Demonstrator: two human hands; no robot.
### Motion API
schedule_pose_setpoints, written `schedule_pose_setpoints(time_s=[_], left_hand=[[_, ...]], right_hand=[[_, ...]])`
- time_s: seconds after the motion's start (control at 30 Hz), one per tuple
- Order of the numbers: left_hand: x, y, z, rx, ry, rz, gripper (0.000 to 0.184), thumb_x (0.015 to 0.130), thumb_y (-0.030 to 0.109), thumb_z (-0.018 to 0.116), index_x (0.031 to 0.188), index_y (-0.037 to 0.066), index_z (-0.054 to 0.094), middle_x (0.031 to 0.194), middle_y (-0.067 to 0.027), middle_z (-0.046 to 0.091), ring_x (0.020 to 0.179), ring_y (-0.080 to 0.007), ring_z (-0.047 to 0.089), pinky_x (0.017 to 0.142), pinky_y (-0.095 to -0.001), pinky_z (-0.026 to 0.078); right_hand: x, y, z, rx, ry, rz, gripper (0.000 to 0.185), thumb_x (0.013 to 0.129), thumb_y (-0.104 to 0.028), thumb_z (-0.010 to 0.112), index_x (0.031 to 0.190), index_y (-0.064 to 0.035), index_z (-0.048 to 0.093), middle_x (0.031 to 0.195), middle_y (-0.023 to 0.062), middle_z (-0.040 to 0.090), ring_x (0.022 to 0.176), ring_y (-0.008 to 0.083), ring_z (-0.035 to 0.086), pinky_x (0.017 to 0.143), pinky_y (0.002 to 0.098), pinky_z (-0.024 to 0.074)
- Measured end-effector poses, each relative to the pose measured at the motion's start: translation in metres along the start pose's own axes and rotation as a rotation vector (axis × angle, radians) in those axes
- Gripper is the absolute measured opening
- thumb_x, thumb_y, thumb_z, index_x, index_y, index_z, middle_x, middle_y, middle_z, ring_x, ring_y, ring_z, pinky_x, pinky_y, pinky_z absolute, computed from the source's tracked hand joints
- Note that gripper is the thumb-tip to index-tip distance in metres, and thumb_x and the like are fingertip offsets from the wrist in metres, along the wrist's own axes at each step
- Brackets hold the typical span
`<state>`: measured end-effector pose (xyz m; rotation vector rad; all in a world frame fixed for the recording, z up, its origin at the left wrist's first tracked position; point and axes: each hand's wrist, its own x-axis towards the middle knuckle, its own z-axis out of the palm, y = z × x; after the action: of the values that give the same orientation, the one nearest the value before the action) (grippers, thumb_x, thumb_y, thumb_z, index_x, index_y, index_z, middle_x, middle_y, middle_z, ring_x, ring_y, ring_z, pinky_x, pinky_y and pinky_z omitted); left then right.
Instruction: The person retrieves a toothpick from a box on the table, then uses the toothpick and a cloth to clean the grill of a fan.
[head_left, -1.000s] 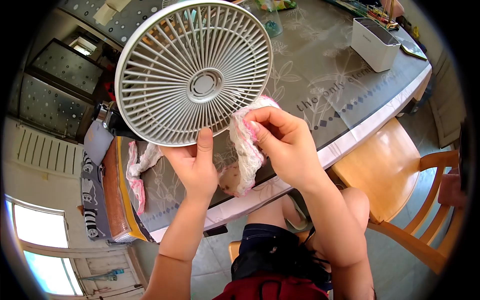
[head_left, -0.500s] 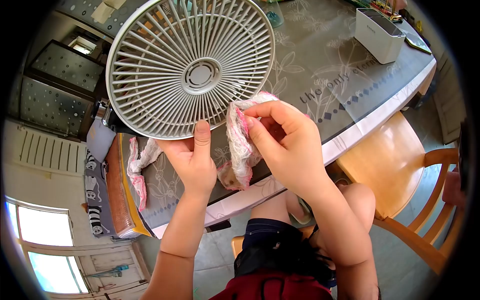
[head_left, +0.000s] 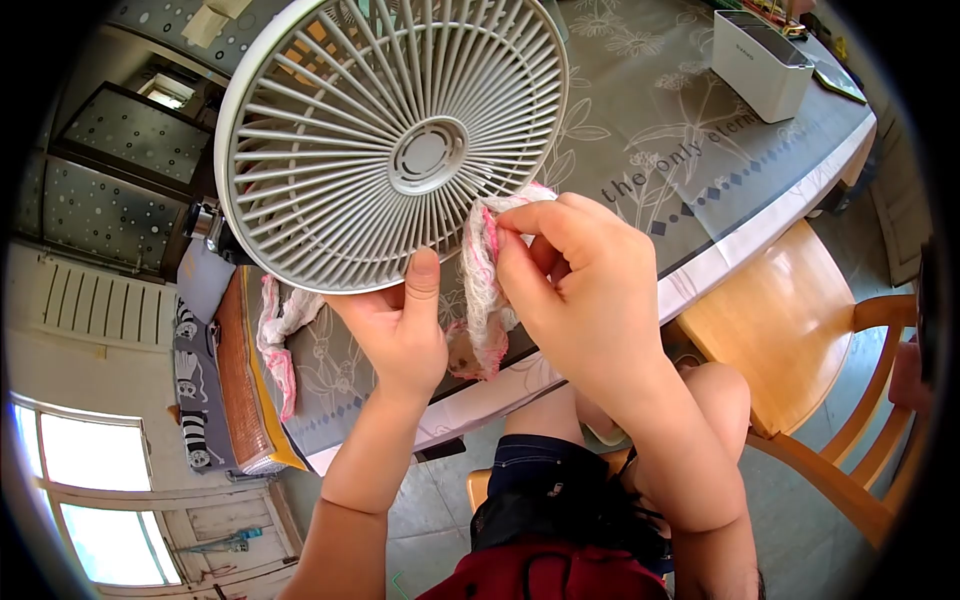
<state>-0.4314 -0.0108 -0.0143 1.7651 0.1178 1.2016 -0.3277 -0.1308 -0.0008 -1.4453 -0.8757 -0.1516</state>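
A round, light grey fan grille (head_left: 428, 155) with spokes running out from a central hub is held up over the table. My left hand (head_left: 395, 335) grips its lower rim, thumb on the spoke side and fingers behind. In my right hand (head_left: 590, 285) a white and pink cloth (head_left: 482, 290) is pinched between thumb and fingers. The cloth touches the grille's lower right edge, and its loose end hangs down with a brownish stain. Part of the cloth is hidden behind my right fingers.
A second white and pink cloth (head_left: 280, 340) lies on the patterned grey tablecloth (head_left: 640, 110) at the left. A white box-shaped device (head_left: 760, 65) stands at the far right. Beside the table is a wooden chair (head_left: 775, 330).
The fan grille has shifted slightly right and tilted a little, showing more of its left rim. Both hands moved slightly right with it, and the right keeps its pinch on the cloth.
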Motion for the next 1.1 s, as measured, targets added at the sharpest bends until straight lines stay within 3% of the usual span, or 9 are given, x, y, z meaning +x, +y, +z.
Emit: schedule_pose_setpoints(time_s=[0.3,0.4,0.47,0.6,0.67,0.8,0.93,1.0,1.1], left_hand=[[-0.003,0.0,0.005,0.017,0.004,0.03,0.057,0.095,0.007,0.062,0.139,-0.001,0.027,0.137,-0.0151,0.046,0.121,-0.0211,0.05,0.106,-0.0372,0.036],[-0.002,0.0,0.003,0.02,0.005,0.011,0.054,0.095,0.007,0.061,0.137,-0.001,0.028,0.136,-0.0158,0.046,0.12,-0.0214,0.051,0.105,-0.0371,0.037],[-0.002,0.0,0.003,0.025,0.0,-0.006,0.053,0.095,0.007,0.061,0.136,-0.002,0.028,0.136,-0.0161,0.046,0.119,-0.0216,0.051,0.105,-0.037,0.038],[-0.003,0.002,0.005,0.021,0.042,-0.01,0.052,0.095,0.007,0.061,0.135,-0.002,0.028,0.133,-0.0161,0.048,0.117,-0.0214,0.052,0.104,-0.0369,0.039],[-0.004,0.002,0.006,0.028,0.051,-0.004,0.051,0.095,0.007,0.061,0.134,-0.002,0.029,0.132,-0.0161,0.049,0.116,-0.0212,0.053,0.103,-0.0368,0.039],[-0.003,-0.004,-0.002,0.03,0.06,-0.015,0.049,0.095,0.008,0.061,0.132,-0.002,0.03,0.133,-0.0154,0.048,0.116,-0.0202,0.053,0.103,-0.0346,0.04],[0.004,-0.016,-0.01,-0.035,0.094,-0.046,0.051,0.097,0.009,0.058,0.138,0.003,0.028,0.135,-0.0137,0.047,0.119,-0.0229,0.053,0.102,-0.0403,0.045],[0.008,-0.016,-0.01,-0.115,0.11,-0.043,0.057,0.093,0.005,0.063,0.137,0.001,0.027,0.131,-0.0112,0.048,0.114,-0.0167,0.051,0.101,-0.0314,0.039],[0.006,-0.013,-0.008,-0.135,0.114,-0.06,0.056,0.094,0.006,0.062,0.138,0.002,0.027,0.132,-0.0112,0.047,0.115,-0.017,0.051,0.102,-0.0325,0.038]], right_hand=[[0.005,0.002,-0.006,0.185,-0.033,0.039,0.006,0.078,-0.002,0.065,0.084,0.0011,0.066,0.071,0.0139,0.062,0.065,0.0305,0.058,0.061,0.038,0.0464],[0.004,0.002,-0.008,0.267,-0.056,0.087,0.008,0.08,-0.002,0.065,0.087,0.002,0.067,0.072,0.0134,0.062,0.063,0.0262,0.058,0.06,0.0343,0.0458],[0.004,0.003,-0.01,0.351,-0.16,0.191,0.01,0.088,0.001,0.062,0.097,0.0035,0.066,0.08,0.003,0.063,0.065,0.0049,0.057,0.057,0.0207,0.0455],[0.003,0.011,0.0,0.571,-0.126,0.266,0.011,0.088,-0.005,0.065,0.095,0.0033,0.068,0.079,0.0059,0.067,0.068,0.0093,0.058,0.061,0.025,0.0468],[0.002,0.005,-0.002,0.687,-0.28,0.439,0.011,0.091,-0.007,0.064,0.097,0.0024,0.068,0.083,0.003,0.067,0.071,0.0062,0.057,0.064,0.0235,0.0481],[0.0,0.014,-0.001,0.72,-0.248,0.403,0.011,0.093,-0.005,0.062,0.101,0.001,0.067,0.087,0.0017,0.067,0.075,0.0056,0.057,0.069,0.0226,0.0483],[0.001,0.018,-0.007,0.712,-0.256,0.475,0.011,0.093,-0.004,0.06,0.1,0.001,0.067,0.087,0.001,0.067,0.077,0.0061,0.057,0.07,0.0234,0.0484],[0.001,0.017,-0.008,0.689,-0.267,0.463,0.011,0.094,-0.004,0.059,0.1,0.0007,0.066,0.087,0.0007,0.067,0.077,0.0061,0.057,0.07,0.0232,0.0483],[0.0,0.017,-0.008,0.678,-0.263,0.442,0.011,0.094,-0.004,0.059,0.1,0.0004,0.066,0.087,0.0005,0.066,0.076,0.0058,0.056,0.069,0.0231,0.0477]])
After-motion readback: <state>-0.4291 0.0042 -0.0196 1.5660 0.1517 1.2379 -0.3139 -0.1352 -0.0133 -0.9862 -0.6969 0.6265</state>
